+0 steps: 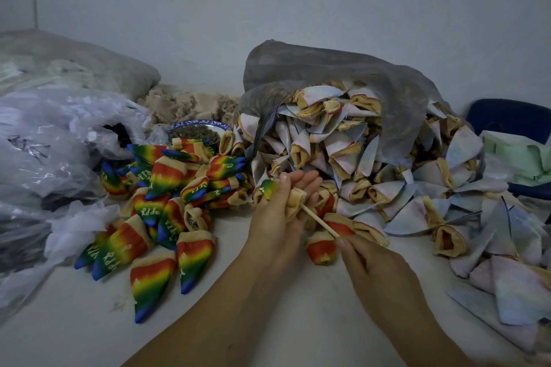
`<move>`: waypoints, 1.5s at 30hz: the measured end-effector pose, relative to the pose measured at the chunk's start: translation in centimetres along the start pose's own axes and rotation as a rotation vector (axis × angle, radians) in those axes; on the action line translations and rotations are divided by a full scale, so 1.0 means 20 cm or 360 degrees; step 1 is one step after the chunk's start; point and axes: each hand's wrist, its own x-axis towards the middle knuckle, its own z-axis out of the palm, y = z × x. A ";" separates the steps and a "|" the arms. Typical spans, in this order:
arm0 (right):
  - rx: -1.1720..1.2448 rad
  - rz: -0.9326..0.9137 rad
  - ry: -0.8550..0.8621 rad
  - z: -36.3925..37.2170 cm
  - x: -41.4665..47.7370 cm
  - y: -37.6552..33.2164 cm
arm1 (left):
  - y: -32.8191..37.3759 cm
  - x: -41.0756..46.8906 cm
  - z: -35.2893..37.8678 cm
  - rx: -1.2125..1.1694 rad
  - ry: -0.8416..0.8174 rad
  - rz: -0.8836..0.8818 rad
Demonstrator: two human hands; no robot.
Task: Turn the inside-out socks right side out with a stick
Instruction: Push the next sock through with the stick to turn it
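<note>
Left hand (pixel 280 211) is wrapped round the sock (pixel 293 199), with the rainbow toe poking out beyond the fingers. Right hand (pixel 369 265) pinches the stick (pixel 319 222) at its near end; the tip is inside the cuff. Sock looks light, soft and stretchy, so grip it at the cuff rim.

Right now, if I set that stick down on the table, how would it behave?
Probably stiff: the stick runs straight from the right hand into the sock held in the left hand. Likely light: it is thin and pinched at its very end. It looks round, so it may roll on the flat table.
</note>
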 end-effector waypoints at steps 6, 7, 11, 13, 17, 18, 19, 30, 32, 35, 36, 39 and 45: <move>0.0160 -0.0004 0.0034 -0.02 0.01 0.00 | -0.01 -0.01 -0.02 0.0083 -0.0285 -0.0153; 0.0187 -0.0003 0.0012 -0.03 0.01 0.01 | -0.01 -0.01 -0.02 0.0111 -0.0325 -0.0161; 0.0350 0.0036 -0.0153 -0.04 0.01 0.00 | -0.02 -0.02 -0.01 0.0200 -0.0433 -0.0126; 0.0553 0.0084 -0.0245 -0.04 0.01 -0.01 | -0.02 -0.03 -0.01 0.0189 -0.0471 -0.0129; 0.0804 0.0149 -0.0369 -0.03 0.01 -0.02 | -0.01 -0.03 -0.01 0.0194 -0.0485 -0.0139; 0.0782 0.0159 -0.0355 -0.03 0.01 -0.02 | -0.01 -0.02 -0.01 0.0220 -0.0463 -0.0119; 0.0731 0.0157 -0.0322 -0.02 0.01 -0.01 | -0.02 -0.02 -0.02 0.0260 -0.0433 -0.0091; 0.0465 0.0091 -0.0172 -0.02 0.01 0.01 | -0.05 0.01 -0.05 0.1158 0.0081 0.0454; 0.0483 0.0092 -0.0196 -0.03 0.01 0.00 | -0.04 0.01 -0.06 0.1276 0.0126 0.0506; 0.0456 0.0123 -0.0233 -0.03 0.01 -0.01 | -0.04 0.01 -0.08 0.1271 0.0155 0.0545; 0.0436 0.0135 -0.0234 -0.03 0.01 0.00 | -0.05 0.01 -0.08 0.1234 0.0156 0.0541; 0.0386 0.0144 -0.0189 -0.03 0.01 0.00 | -0.03 0.02 -0.08 0.1072 0.0176 0.0521; 0.0481 0.0131 -0.0125 -0.01 0.01 0.00 | -0.03 0.03 -0.06 0.0958 0.0066 0.0423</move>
